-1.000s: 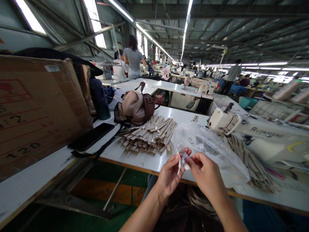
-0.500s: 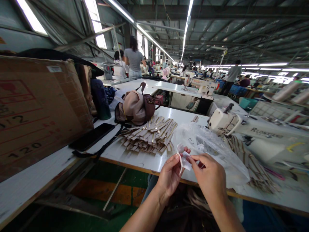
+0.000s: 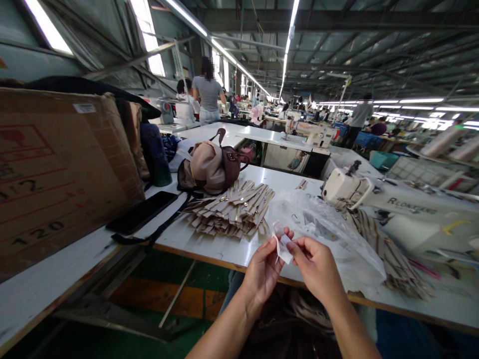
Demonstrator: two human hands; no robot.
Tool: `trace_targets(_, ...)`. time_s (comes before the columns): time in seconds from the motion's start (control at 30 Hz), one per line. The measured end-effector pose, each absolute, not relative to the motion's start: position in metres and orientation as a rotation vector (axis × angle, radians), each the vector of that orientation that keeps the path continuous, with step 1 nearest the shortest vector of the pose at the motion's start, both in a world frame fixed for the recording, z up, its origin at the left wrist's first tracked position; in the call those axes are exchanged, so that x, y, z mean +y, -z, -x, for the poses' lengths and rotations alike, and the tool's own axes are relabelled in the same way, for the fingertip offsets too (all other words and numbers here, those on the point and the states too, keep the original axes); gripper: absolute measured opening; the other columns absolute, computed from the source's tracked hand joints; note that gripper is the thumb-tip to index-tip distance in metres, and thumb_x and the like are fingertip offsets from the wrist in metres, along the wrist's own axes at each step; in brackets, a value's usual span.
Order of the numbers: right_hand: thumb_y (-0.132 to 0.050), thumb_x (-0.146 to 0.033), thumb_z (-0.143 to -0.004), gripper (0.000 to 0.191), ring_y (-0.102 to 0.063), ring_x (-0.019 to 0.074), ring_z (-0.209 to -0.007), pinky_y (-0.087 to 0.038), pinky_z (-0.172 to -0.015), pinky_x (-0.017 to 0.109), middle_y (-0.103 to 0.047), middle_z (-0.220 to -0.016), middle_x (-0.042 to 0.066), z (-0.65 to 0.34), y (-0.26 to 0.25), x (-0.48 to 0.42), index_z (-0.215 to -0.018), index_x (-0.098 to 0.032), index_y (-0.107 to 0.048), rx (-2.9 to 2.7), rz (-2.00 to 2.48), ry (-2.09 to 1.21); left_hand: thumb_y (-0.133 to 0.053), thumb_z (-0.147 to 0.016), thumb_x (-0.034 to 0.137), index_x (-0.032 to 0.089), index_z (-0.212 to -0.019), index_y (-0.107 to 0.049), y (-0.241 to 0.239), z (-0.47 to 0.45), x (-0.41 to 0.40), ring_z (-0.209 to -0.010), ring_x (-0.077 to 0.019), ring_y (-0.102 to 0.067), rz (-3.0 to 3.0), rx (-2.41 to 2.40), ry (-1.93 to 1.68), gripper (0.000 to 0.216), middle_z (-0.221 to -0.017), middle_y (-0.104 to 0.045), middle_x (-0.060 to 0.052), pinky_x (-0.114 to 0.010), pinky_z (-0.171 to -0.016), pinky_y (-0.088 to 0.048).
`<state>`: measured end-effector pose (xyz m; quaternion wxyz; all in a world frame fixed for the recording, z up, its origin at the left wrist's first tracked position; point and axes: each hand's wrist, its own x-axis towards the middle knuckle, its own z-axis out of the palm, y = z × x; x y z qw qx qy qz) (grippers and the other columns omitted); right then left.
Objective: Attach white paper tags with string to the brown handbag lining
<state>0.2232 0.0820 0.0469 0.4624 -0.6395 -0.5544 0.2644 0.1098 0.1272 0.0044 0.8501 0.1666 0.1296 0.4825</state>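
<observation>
Both hands meet over the table's front edge, around a small white slip (image 3: 285,255) that looks like a folded label; I cannot tell whether it is paper or cloth. My left hand (image 3: 265,267) pinches its left side, where a thin white strip and a clear, filmy piece stick up. At the slip's right side, my right hand (image 3: 318,267) grips it between thumb and fingers. Just beyond the hands lies a heap of beige zipper pieces (image 3: 234,212) with gold-coloured teeth. Crumpled clear plastic bag (image 3: 337,239) spreads beside my right hand.
A sewing machine (image 3: 404,204) stands on the right, with more zipper strips (image 3: 385,254) under it. Behind the heap sits a beige and brown bag (image 3: 211,167). A black phone (image 3: 142,212) and a large cardboard box (image 3: 63,174) are at left. People work farther back.
My right hand has shifted slightly left, closer to my left hand. The white slip has turned, its lower corner now pointing down between the hands.
</observation>
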Motion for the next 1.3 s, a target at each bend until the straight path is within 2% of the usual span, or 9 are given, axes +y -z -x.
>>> trace_targets(0.17, -0.057, -0.041, -0.082, 0.035, -0.06, 0.0203, -0.071, -0.047, -0.064, 0.029, -0.067, -0.079, 0.008, -0.224, -0.047, 0.084, -0.096, -0.012, -0.067, -1.3, 1.472, -0.787, -0.049, -0.09, 0.013, 0.005, -0.103, -0.067, -0.008, -0.111, 0.127, -0.103, -0.0215, -0.064, -0.319, 0.298, -1.0, 0.024, -0.11, -0.069, -0.016, -0.024, -0.08, -0.056)
trace_targets(0.3, -0.056, -0.036, -0.081, 0.034, -0.057, 0.0166, -0.061, -0.044, -0.055, 0.025, -0.064, -0.067, 0.004, -0.227, -0.049, 0.08, -0.103, -0.012, -0.068, -1.236, 1.536, -0.837, -0.049, -0.09, 0.014, 0.007, -0.104, -0.067, -0.008, -0.109, 0.129, -0.103, -0.0202, -0.064, -0.305, 0.336, -1.015, 0.024, -0.11, -0.069, -0.014, -0.021, -0.077, -0.056)
trace_targets(0.43, -0.06, -0.043, -0.079, 0.037, -0.055, 0.0143, -0.059, -0.043, -0.052, 0.022, -0.064, -0.068, 0.003, -0.243, -0.049, 0.065, -0.1, -0.013, -0.068, -1.132, 1.565, -0.753, -0.057, -0.084, 0.016, 0.007, -0.097, -0.068, -0.012, -0.109, 0.133, -0.107, -0.0229, -0.062, -0.426, 0.422, -1.039, 0.019, -0.109, -0.069, -0.015, -0.027, -0.088, -0.052)
trace_targets(0.53, -0.063, -0.047, -0.077, 0.04, -0.056, 0.0136, -0.062, -0.044, -0.053, 0.02, -0.064, -0.07, 0.003, -0.257, -0.048, 0.052, -0.099, -0.015, -0.068, -1.033, 1.587, -0.701, -0.06, -0.079, 0.015, 0.005, -0.084, -0.069, -0.02, -0.121, 0.145, -0.092, -0.0249, -0.067, -0.544, 0.555, -0.967, 0.014, -0.094, -0.072, -0.018, -0.034, -0.085, -0.053)
trace_targets(0.63, -0.066, -0.049, -0.076, 0.039, -0.054, 0.0121, -0.061, -0.044, -0.055, 0.018, -0.062, -0.065, 0.001, -0.263, -0.048, 0.042, -0.094, -0.015, -0.067, -0.988, 1.583, -0.687, -0.06, -0.076, 0.012, 0.003, -0.075, -0.068, -0.029, -0.146, 0.164, -0.074, -0.0222, -0.068, -0.595, 0.619, -0.921, 0.012, -0.077, -0.071, -0.017, -0.034, -0.076, -0.054)
trace_targets(0.8, -0.07, -0.051, -0.071, 0.04, -0.049, 0.0096, -0.052, -0.04, -0.047, 0.017, -0.056, -0.058, -0.001, -0.261, -0.048, 0.037, -0.087, -0.015, -0.065, -0.913, 1.537, -0.725, -0.068, -0.067, 0.011, 0.009, -0.057, -0.065, -0.04, -0.182, 0.189, -0.063, -0.015, -0.061, -0.707, 0.744, -1.041, 0.011, -0.054, -0.061, -0.002, -0.026, -0.07, -0.048)
trace_targets(0.9, -0.071, -0.05, -0.071, 0.039, -0.048, 0.0092, -0.051, -0.041, -0.047, 0.017, -0.055, -0.056, -0.001, -0.261, -0.047, 0.034, -0.084, -0.015, -0.064, -0.856, 1.485, -0.734, -0.074, -0.061, 0.013, 0.01, -0.055, -0.066, -0.042, -0.177, 0.182, -0.071, -0.0149, -0.06, -0.775, 0.743, -1.078, 0.011, -0.062, -0.064, -0.001, -0.025, -0.075, -0.046)
trace_targets(1.07, -0.074, -0.048, -0.068, 0.038, -0.049, 0.0091, -0.055, -0.042, -0.051, 0.016, -0.058, -0.059, 0.0, -0.264, -0.038, 0.03, -0.081, -0.015, -0.063, -0.663, 1.424, -0.647, -0.074, -0.067, 0.028, 0.008, -0.066, -0.069, -0.042, -0.145, 0.154, -0.064, -0.0137, -0.06, -0.78, 0.683, -0.999, 0.02, -0.067, -0.066, -0.005, -0.03, -0.071, -0.052)
trace_targets(1.3, -0.073, -0.047, -0.071, 0.034, -0.042, 0.0078, -0.054, -0.036, -0.048, 0.016, -0.049, -0.056, -0.004, -0.253, -0.022, 0.032, -0.074, -0.016, -0.06, -0.637, 1.394, -0.692, -0.063, -0.081, 0.019, 0.004, -0.082, -0.069, -0.041, -0.125, 0.135, -0.069, -0.0149, -0.067, -0.618, 0.638, -0.832, 0.016, -0.081, -0.071, -0.014, -0.022, -0.066, -0.056)
